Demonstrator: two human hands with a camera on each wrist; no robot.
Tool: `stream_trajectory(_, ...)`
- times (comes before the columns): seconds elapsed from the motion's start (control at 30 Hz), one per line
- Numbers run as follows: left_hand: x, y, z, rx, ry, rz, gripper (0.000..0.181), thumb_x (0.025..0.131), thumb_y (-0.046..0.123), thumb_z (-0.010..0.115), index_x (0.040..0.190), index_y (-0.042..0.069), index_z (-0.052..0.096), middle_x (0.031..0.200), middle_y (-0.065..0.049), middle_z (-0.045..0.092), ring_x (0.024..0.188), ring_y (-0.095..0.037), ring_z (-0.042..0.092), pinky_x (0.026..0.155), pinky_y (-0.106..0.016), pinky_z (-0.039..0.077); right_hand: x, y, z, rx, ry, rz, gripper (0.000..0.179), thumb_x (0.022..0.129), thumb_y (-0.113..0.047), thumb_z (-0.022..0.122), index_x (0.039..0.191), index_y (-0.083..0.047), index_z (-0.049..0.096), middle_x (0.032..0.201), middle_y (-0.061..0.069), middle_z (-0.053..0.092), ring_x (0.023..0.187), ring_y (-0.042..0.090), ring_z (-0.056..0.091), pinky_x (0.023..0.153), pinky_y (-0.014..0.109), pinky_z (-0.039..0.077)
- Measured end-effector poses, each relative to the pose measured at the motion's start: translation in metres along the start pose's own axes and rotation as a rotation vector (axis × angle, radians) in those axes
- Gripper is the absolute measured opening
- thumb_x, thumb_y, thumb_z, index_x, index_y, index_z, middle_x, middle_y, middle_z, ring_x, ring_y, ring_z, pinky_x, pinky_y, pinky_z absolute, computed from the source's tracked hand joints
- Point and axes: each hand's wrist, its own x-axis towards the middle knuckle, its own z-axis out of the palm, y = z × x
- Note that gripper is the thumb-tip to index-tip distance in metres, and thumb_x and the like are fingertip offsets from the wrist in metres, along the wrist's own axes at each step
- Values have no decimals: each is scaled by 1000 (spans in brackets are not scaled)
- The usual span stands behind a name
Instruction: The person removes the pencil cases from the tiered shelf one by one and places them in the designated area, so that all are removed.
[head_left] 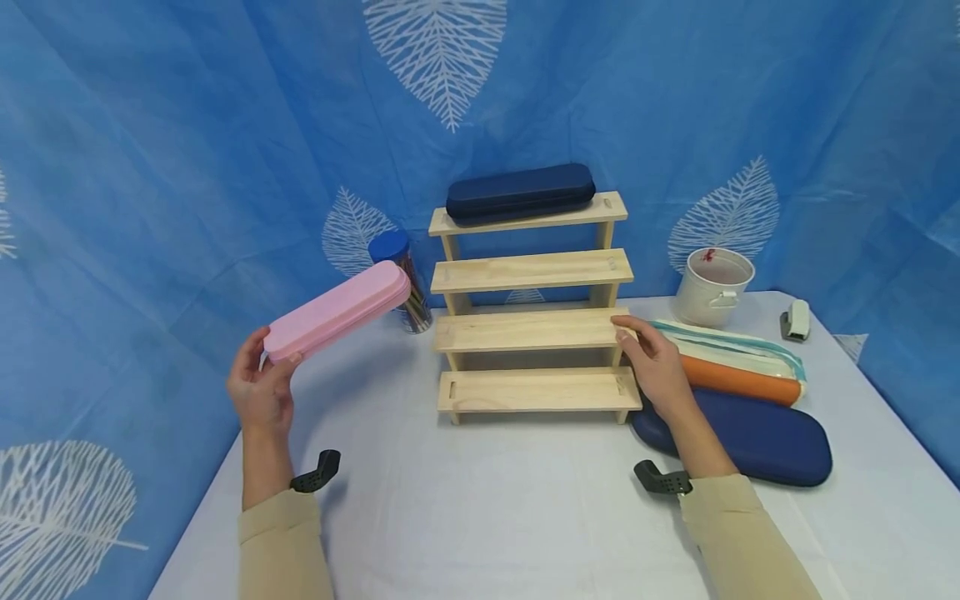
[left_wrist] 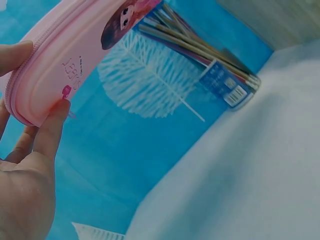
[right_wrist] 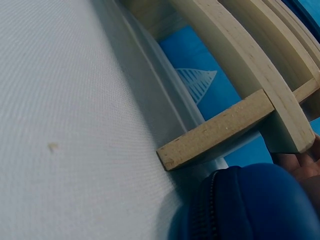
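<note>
"Where's the pink case (head_left: 337,310)?"
"Over the tabletop's (head_left: 480,517) left side, pinched in the left hand (head_left: 262,385). The right hand (head_left: 654,362) grips the rack (head_left: 538,390)."
"What's around?"
"A pot (head_left: 697,297) and a jar (head_left: 417,317) by the back edge; the pink case partly hides the jar. Only the left wrist view shows the case's cartoon (left_wrist: 124,22)."

The head camera looks forward and down across the counter (head_left: 480,508), framing the whole wooden rack (head_left: 528,331). From close by the left hand (left_wrist: 30,175), the left wrist camera faces the backdrop (left_wrist: 115,150) and shares the pink case (left_wrist: 55,72) with the head view; the right wrist camera, low and tilted, shares the rack at close range.
</note>
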Motion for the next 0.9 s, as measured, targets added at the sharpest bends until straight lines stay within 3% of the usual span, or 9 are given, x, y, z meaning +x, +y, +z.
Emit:
stream_trajectory(0.23, -4, -12, -12, 17, 68, -98, 58, 70, -26, 68, 124, -8, 57, 124, -19, 48, 102, -29, 54, 82, -35, 54, 2, 10, 0, -15, 19, -18, 36, 98, -32, 56, 129, -14, 60, 138, 3, 51, 136, 13, 33, 112, 35, 24)
stream_trajectory(0.43, -8, -19, -22, 71, 123, -190, 60, 69, -26, 69, 124, -4, 59, 127, -16, 47, 100, -26, 55, 83, -32, 53, -4, -9, 3, -25, 9, -21, 36, 100, -24, 54, 130, -6, 58, 139, 10, 50, 137, 20, 32, 112, 36, 25)
stream_trajectory(0.57, -8, -23, -28, 98, 124, -231, 61, 70, -25, 69, 127, -4, 58, 128, -15, 46, 99, -25, 56, 84, -31, 52, -8, -24, 4, -40, 16, -17, 35, 100, -22, 54, 130, -4, 58, 138, 11, 50, 137, 20, 33, 111, 37, 26)
stream_trajectory(0.8, -16, -31, -46, 197, 152, -322, 62, 72, -22, 70, 128, 1, 59, 133, -11, 45, 102, -23, 57, 81, -29, 52, -12, -29, 4, -61, -2, -5, 36, 100, -24, 53, 131, -6, 58, 138, 9, 51, 136, 20, 34, 110, 42, 29)
stream_trajectory(0.9, -16, -35, -50, 252, 120, -341, 64, 73, -19, 72, 132, 2, 56, 136, -10, 44, 108, -24, 55, 84, -28, 51, -12, -28, 2, -61, 9, -4, 35, 100, -24, 53, 131, -7, 58, 139, 9, 51, 136, 19, 34, 109, 42, 30)
